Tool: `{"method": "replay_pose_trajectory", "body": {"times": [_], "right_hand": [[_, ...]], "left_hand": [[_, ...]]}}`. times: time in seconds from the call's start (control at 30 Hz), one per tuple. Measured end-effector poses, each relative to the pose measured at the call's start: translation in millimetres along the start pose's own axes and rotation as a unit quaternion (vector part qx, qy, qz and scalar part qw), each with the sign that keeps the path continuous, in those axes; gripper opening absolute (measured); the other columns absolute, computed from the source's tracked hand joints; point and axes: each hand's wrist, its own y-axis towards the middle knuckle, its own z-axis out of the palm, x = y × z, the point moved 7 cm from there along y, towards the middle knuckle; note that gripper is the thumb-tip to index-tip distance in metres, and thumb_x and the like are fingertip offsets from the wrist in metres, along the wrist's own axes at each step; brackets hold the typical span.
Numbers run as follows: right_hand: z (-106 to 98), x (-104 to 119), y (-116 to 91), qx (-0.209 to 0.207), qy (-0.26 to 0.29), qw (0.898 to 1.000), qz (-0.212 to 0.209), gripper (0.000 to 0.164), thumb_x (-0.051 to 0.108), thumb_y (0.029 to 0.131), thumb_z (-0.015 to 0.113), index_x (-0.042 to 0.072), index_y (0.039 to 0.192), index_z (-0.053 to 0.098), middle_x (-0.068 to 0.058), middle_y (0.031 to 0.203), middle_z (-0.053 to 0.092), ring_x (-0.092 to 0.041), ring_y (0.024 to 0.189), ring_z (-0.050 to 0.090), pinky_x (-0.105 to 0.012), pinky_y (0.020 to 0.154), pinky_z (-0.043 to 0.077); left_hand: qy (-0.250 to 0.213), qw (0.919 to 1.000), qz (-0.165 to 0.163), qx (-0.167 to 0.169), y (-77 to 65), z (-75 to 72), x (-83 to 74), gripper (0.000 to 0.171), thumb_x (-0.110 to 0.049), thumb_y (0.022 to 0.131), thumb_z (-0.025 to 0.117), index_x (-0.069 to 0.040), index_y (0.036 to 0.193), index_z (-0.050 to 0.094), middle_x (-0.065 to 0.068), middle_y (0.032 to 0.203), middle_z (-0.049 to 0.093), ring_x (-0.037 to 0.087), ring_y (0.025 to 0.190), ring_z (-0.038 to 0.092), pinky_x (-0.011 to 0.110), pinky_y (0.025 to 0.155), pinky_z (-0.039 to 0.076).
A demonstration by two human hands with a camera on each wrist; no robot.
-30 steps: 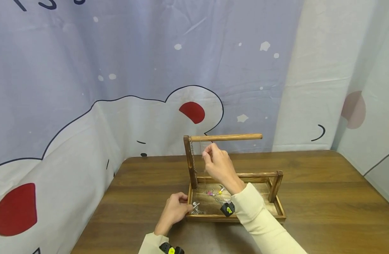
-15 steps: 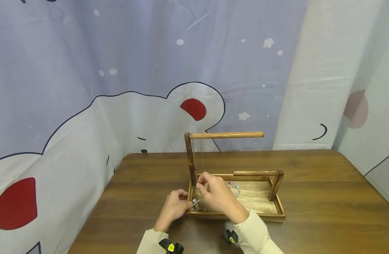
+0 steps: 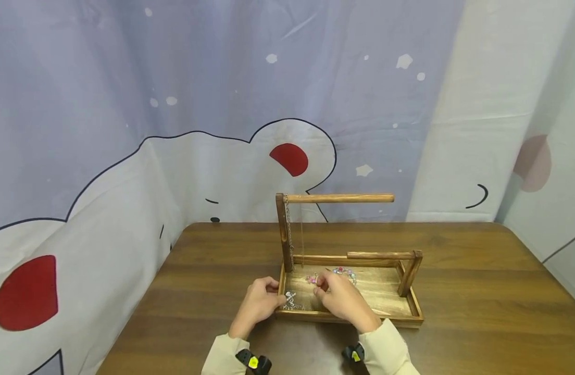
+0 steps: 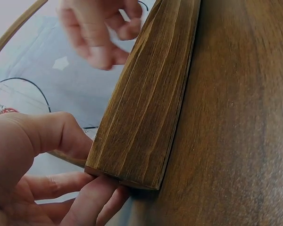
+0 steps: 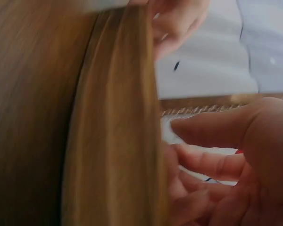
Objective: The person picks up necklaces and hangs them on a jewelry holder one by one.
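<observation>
My left hand (image 3: 259,303) grips the left end of a wooden jewellery stand's tray (image 3: 400,319), with the thumb inside the rim and fingers outside and beneath in the left wrist view. Inside the tray, my right hand (image 3: 345,299) is low beside a small pink-beaded piece (image 3: 311,279), thumb and fingertips slightly apart; nothing shows between them. A beaded bracelet (image 3: 348,272) lies behind that hand, partly hidden. Near my left thumb sits a heap of silver chain (image 3: 292,302). A silver chain (image 3: 289,224) and a thin, fine necklace (image 3: 302,234) hang from the upper rod (image 3: 344,198).
The stand's tall post (image 3: 284,234) rises at the left, and a lower bar (image 3: 378,255) on a short post (image 3: 411,273) is at the right. All of it stands on a brown wooden table (image 3: 479,291). A printed curtain (image 3: 222,78) hangs behind.
My right hand has come down from the thin necklace below the upper rod into the tray, then shifted right toward the pink-beaded piece. The left hand keeps its grip on the tray.
</observation>
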Motion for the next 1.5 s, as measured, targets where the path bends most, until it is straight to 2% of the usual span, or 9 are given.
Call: {"method": "replay_pose_trajectory", "body": {"times": [0.2, 0.43, 0.67, 0.87, 1.0, 1.13, 1.23, 1.37, 1.5], "right_hand": [[-2, -30, -1, 0.005, -0.027, 0.998, 0.051, 0.011, 0.007, 0.077, 0.065, 0.008, 0.084, 0.056, 0.002, 0.071, 0.054, -0.012, 0.065, 0.049, -0.030, 0.058, 0.040], [-18, -48, 0, -0.007, -0.038, 0.995, 0.089, 0.017, 0.003, 0.072, 0.063, 0.008, 0.088, 0.058, -0.001, 0.076, 0.060, -0.016, 0.072, 0.055, -0.034, 0.064, 0.044], [-21, -55, -1, 0.017, -0.077, 0.994, 0.070, 0.029, -0.007, 0.062, 0.052, 0.010, 0.084, 0.061, -0.005, 0.080, 0.057, -0.017, 0.074, 0.053, -0.034, 0.066, 0.044], [-22, -58, -4, 0.019, -0.096, 0.993, 0.072, 0.032, -0.006, 0.061, 0.054, 0.013, 0.086, 0.062, -0.005, 0.084, 0.053, -0.018, 0.075, 0.049, -0.034, 0.065, 0.042], [-25, -62, -5, 0.012, -0.107, 0.991, 0.084, 0.030, -0.003, 0.061, 0.057, 0.012, 0.086, 0.062, -0.005, 0.082, 0.049, -0.019, 0.073, 0.046, -0.034, 0.064, 0.040], [-28, -63, -4, -0.006, -0.111, 0.991, 0.074, 0.020, -0.003, 0.060, 0.056, 0.011, 0.074, 0.059, -0.001, 0.075, 0.049, -0.018, 0.074, 0.045, -0.034, 0.069, 0.038], [-28, -63, -5, -0.015, -0.114, 0.991, 0.069, 0.015, -0.002, 0.061, 0.058, 0.012, 0.065, 0.057, -0.001, 0.072, 0.047, -0.023, 0.076, 0.041, -0.036, 0.071, 0.034], [-25, -63, -6, 0.001, -0.124, 0.989, 0.076, 0.014, 0.000, 0.065, 0.060, 0.014, 0.064, 0.055, -0.004, 0.077, 0.041, -0.029, 0.080, 0.035, -0.038, 0.070, 0.031], [-22, -61, -6, 0.018, -0.119, 0.991, 0.065, 0.013, -0.001, 0.069, 0.057, 0.012, 0.069, 0.055, -0.003, 0.079, 0.040, -0.028, 0.083, 0.036, -0.040, 0.075, 0.031]], "left_hand": [[0.002, 1.0000, -0.001, 0.006, 0.0, 1.9, 1.5, 0.026, -0.009, 0.070, 0.070, 0.002, 0.093, 0.062, 0.007, 0.083, 0.064, 0.015, 0.073, 0.060, 0.030, 0.063, 0.048], [-0.004, 0.9999, 0.009, 0.005, 0.9, 1.2, 0.2, 0.027, -0.008, 0.069, 0.070, 0.003, 0.093, 0.062, 0.009, 0.084, 0.065, 0.016, 0.074, 0.062, 0.031, 0.064, 0.049], [-0.012, 0.9999, 0.008, 0.008, 0.2, 0.5, 0.6, 0.029, -0.007, 0.069, 0.069, 0.005, 0.094, 0.061, 0.013, 0.087, 0.066, 0.018, 0.077, 0.064, 0.031, 0.065, 0.051], [-0.017, 0.9998, 0.005, 0.013, -0.7, 0.7, 0.3, 0.028, -0.007, 0.070, 0.069, 0.005, 0.094, 0.061, 0.013, 0.088, 0.066, 0.019, 0.078, 0.065, 0.031, 0.064, 0.051], [-0.019, 0.9997, 0.008, 0.013, -0.1, 0.7, -0.7, 0.028, -0.007, 0.070, 0.069, 0.005, 0.094, 0.061, 0.012, 0.088, 0.066, 0.019, 0.078, 0.065, 0.031, 0.065, 0.051], [-0.017, 0.9997, 0.010, 0.011, 0.5, 0.6, -0.6, 0.028, -0.007, 0.070, 0.069, 0.005, 0.094, 0.061, 0.013, 0.087, 0.066, 0.019, 0.078, 0.065, 0.032, 0.065, 0.051], [-0.016, 0.9998, 0.010, 0.010, 0.7, 0.8, -0.2, 0.028, -0.007, 0.070, 0.069, 0.005, 0.094, 0.061, 0.012, 0.087, 0.066, 0.018, 0.078, 0.065, 0.031, 0.065, 0.051], [-0.017, 0.9998, 0.008, 0.009, 0.1, 0.6, -0.6, 0.029, -0.007, 0.070, 0.069, 0.005, 0.094, 0.060, 0.011, 0.086, 0.065, 0.018, 0.077, 0.064, 0.031, 0.065, 0.051], [-0.016, 0.9998, 0.009, 0.009, -0.2, 0.3, -1.1, 0.029, -0.007, 0.070, 0.069, 0.005, 0.094, 0.061, 0.011, 0.086, 0.065, 0.017, 0.077, 0.064, 0.031, 0.064, 0.050]]}}
